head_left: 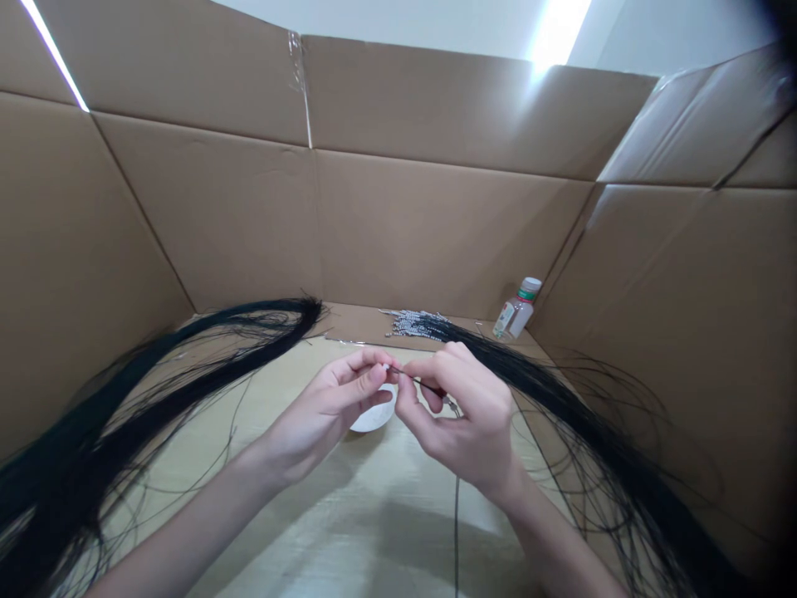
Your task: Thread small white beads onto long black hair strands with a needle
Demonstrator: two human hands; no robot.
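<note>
My left hand (349,386) is closed in a pinch on a small white bead-like piece (387,367). Thumb and forefinger of my right hand (461,407) pinch a thin black cord (398,372), whose tip meets the white piece. I cannot tell whether the cord passes through it. A few silvery bits (454,406) show beside my right fingers, and a strand of cord (457,531) hangs down below that hand. Partly hidden under my fingers is a white round dish (372,415) on the pale table (299,531).
Along the left lies a thick bundle of black cords (217,374). Another black bundle (560,415) runs down the right, its far ends strung with silver beads (414,323). A clear bottle (516,311) stands in the back right corner. Cardboard walls (448,232) surround the table.
</note>
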